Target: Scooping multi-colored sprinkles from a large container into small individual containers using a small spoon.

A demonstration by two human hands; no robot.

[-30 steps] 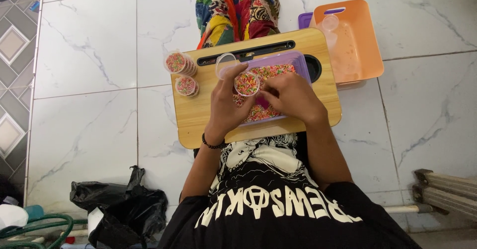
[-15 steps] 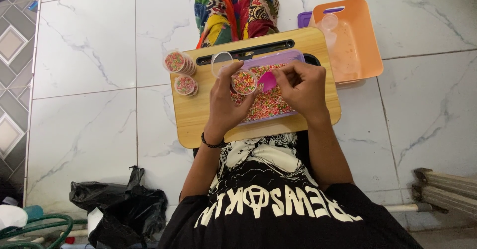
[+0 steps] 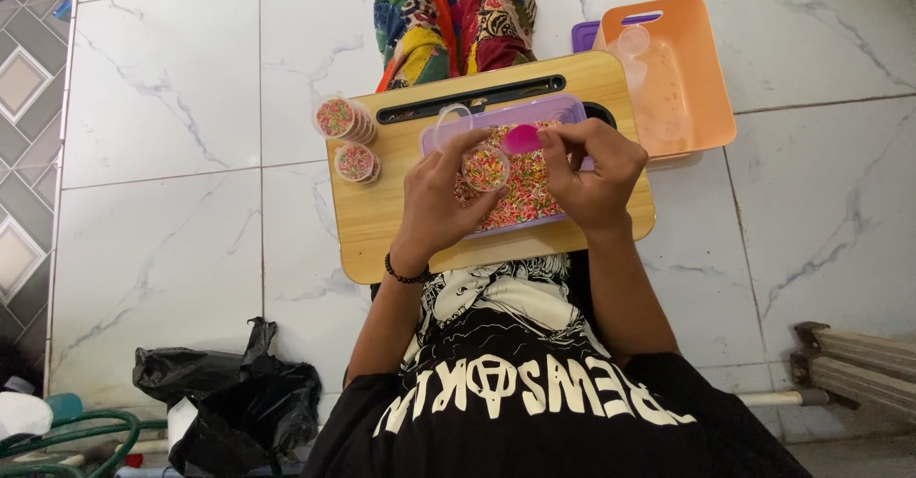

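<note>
Head view: we're over the wooden lap tray (image 3: 382,225), filling cups.
Left hand (image 3: 434,201) wraps a small sprinkle-filled cup (image 3: 486,169) above the purple sprinkle tray (image 3: 563,111); right hand (image 3: 592,168) pinches a pink scoop (image 3: 522,138) beside it.

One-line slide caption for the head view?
Left hand holds a small sprinkle-filled cup; right hand holds a pink scoop above the purple sprinkle tray.

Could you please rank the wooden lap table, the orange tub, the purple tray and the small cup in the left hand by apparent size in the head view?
1. Lap table
2. Orange tub
3. Purple tray, partly hidden by the hands
4. Small cup in the left hand
</note>
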